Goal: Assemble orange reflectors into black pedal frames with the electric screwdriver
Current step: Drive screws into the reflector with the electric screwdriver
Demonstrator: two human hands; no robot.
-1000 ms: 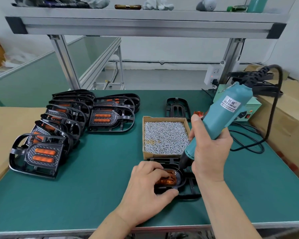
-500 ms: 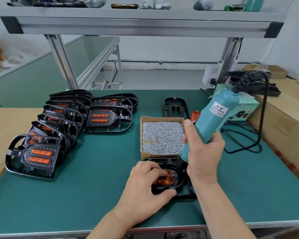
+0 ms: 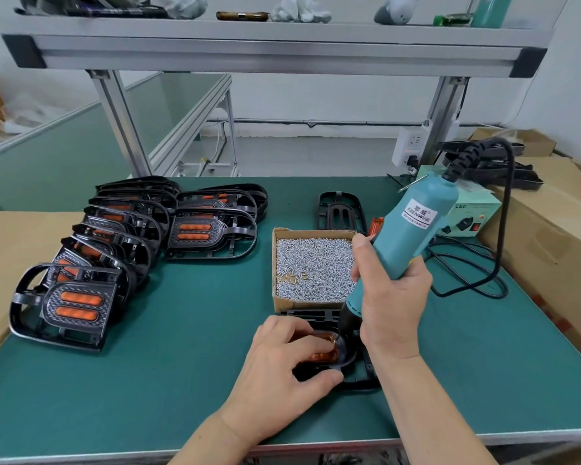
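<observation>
Here, on a green worktop (image 3: 182, 380): right hand (image 3: 391, 307) wrapped tight around a teal electric screwdriver (image 3: 413, 236), tilted, tip down on a black pedal frame (image 3: 359, 367) lying just in front of the wrists. Left hand (image 3: 282, 367) pressed flat on that frame, fingers (image 3: 302, 344) spread over an orange reflector (image 3: 319, 355) seated inside it, thumb against the near rim; closed on nothing, only bearing down. Screwdriver tip touching the frame just right of the left fingertips, at the reflector's edge. Black cable (image 3: 503, 209) running from the tool's top, looping down to the worktop right of the right hand.

Directly beyond both hands, touching the frame's far edge: open cardboard box (image 3: 314, 263) full of small silver screws. Beyond the box, an empty black frame (image 3: 339, 213) lying flat, with a loose orange reflector piece (image 3: 374, 226) just beside it, partly hidden by the tool. Far left of the left hand, two overlapping rows of finished pedals (image 3: 114, 250), each showing orange reflectors in black frames, the nearest one (image 3: 67, 307) at the worktop's left edge. Right of the right hand and further back, a pale green power unit (image 3: 473, 216), with cardboard cartons (image 3: 550, 250) beside it. Overhead, a metal shelf (image 3: 275, 45) holding blurred odds and ends.
</observation>
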